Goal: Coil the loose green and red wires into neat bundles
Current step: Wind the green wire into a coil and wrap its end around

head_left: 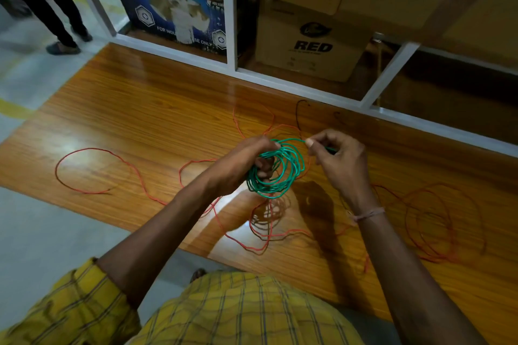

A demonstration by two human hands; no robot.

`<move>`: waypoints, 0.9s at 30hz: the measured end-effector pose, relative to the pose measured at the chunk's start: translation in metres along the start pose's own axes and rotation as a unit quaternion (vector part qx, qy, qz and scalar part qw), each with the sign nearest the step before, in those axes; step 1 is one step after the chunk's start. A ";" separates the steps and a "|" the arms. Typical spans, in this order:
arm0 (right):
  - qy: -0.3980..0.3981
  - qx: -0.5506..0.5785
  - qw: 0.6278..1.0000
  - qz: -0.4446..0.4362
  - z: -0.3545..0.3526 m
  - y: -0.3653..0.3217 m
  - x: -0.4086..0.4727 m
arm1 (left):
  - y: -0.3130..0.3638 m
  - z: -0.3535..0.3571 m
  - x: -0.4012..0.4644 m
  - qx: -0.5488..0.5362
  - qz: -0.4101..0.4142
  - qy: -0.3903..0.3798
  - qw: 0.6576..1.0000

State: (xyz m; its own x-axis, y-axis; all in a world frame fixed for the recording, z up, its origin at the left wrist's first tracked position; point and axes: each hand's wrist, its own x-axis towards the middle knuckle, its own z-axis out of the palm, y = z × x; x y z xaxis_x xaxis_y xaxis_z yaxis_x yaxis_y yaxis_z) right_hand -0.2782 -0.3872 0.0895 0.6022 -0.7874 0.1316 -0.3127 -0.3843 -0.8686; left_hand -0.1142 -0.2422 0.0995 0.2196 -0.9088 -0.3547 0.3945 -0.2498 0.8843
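Glossy orange-brown wooden tabletop (140, 109): long loose red insulated wire (134, 169) sprawled in open loops, light, springy, tangle-prone.
Green insulated wire coil (280, 173) held above table centre, thin, stiff enough to keep loops.
Left hand (244, 165) grips coil side, fingers curled through.
Right hand (336, 157) pinches green tail end; best hold there while winding.

Single view: head-worn wide-angle camera, pitched steeply forward and down. Wearer's yellow checked shirt (238, 314) fills bottom edge; both forearms run up into centre. Glossy orange-brown wooden tabletop (140, 109) close below, crossing frame diagonally. White-framed shelving (230, 22) at top. Edges bowed by lens. No second view, no shared area.
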 end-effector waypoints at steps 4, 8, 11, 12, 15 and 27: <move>-0.055 -0.009 0.998 0.016 0.013 0.011 -0.010 | 0.004 0.003 0.001 0.010 0.049 0.027 0.998; -0.111 0.014 0.994 -0.002 0.019 0.005 -0.022 | 0.000 0.003 0.006 -0.019 0.061 0.055 0.996; -0.100 0.039 0.994 -0.029 0.019 0.001 -0.027 | -0.003 0.002 0.014 -0.027 0.036 0.103 0.994; -0.097 0.066 0.993 -0.010 0.019 0.000 -0.028 | -0.004 0.002 0.016 -0.024 0.030 0.116 0.993; -0.096 0.166 0.978 0.082 0.017 -0.007 -0.035 | -0.006 0.005 0.020 -0.014 0.019 0.133 0.991; -0.013 -0.162 0.984 -0.069 0.003 -0.001 -0.019 | -0.002 0.022 0.023 0.053 0.045 0.122 0.990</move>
State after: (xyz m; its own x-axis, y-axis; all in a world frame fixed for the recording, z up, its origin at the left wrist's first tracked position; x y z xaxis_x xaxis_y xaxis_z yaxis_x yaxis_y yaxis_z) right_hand -0.2870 -0.3702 0.0861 0.6721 -0.7067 0.2212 -0.4430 -0.6231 -0.6446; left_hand -0.1297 -0.2704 0.0966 0.4641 -0.8242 -0.3245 0.2702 -0.2171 0.9380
